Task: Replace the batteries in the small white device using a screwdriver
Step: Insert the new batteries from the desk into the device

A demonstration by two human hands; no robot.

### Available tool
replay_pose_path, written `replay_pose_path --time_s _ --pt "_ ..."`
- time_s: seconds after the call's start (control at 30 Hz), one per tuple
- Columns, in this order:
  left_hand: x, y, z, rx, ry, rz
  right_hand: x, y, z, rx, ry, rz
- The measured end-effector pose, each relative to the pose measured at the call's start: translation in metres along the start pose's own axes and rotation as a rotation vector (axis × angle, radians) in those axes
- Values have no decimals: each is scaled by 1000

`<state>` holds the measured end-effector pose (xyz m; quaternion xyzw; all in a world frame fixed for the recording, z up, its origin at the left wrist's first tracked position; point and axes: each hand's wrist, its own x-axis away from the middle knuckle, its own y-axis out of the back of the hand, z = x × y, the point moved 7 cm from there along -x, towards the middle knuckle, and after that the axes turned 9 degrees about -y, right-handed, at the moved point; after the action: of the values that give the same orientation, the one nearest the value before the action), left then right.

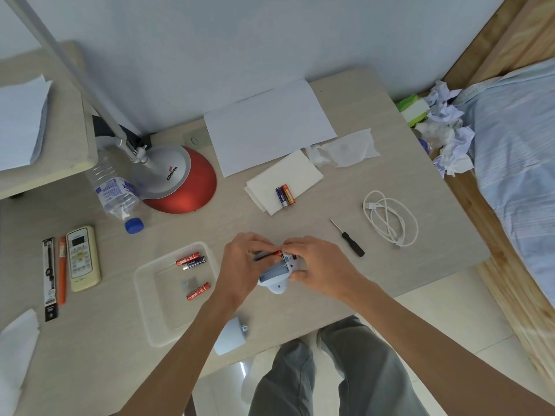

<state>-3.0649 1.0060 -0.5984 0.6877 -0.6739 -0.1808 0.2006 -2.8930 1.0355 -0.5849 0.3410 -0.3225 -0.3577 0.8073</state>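
Head view, device: the small white device [280, 273] sits near the table's [390, 187] front edge, between both hands, with its battery bay open and facing up.
Head view, cover: a pale cover [231, 336] lies at the front edge, well apart from the device; removal appears done.
Head view, left hand: the left hand [240, 262] is closed around a dark and orange battery [268, 255] lying at the far rim of the bay.
Head view, right hand: the right hand [318, 265] grips the device's right side, its fingertips [288, 246] touching the battery's end.
Head view, screwdriver: the screwdriver [348, 238] lies untouched to the right of the hands, beside a coiled white cable [390, 217].
Head view, tray: the clear tray [174, 291] left of the device holds three batteries [192, 261].
Head view, tissue: two more batteries [285, 196] rest on a tissue [285, 178] toward the table's middle.
Progress: judged midway; which batteries are new cannot be told.
Remaining: seating the batteries, refitting the cover, driving the screw.
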Motion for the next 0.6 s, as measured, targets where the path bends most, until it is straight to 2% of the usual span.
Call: replay_pose_path --time_s 0.47,0.53,0.6 --pt "-9 -1 14 151 102 54 1 1 2 -22 -17 7" --pt "-15 6 13 170 168 29 1 3 -1 -25 -31 1" --pt "-28 15 6 123 156 -46 2 3 -2 -22 -39 -5"
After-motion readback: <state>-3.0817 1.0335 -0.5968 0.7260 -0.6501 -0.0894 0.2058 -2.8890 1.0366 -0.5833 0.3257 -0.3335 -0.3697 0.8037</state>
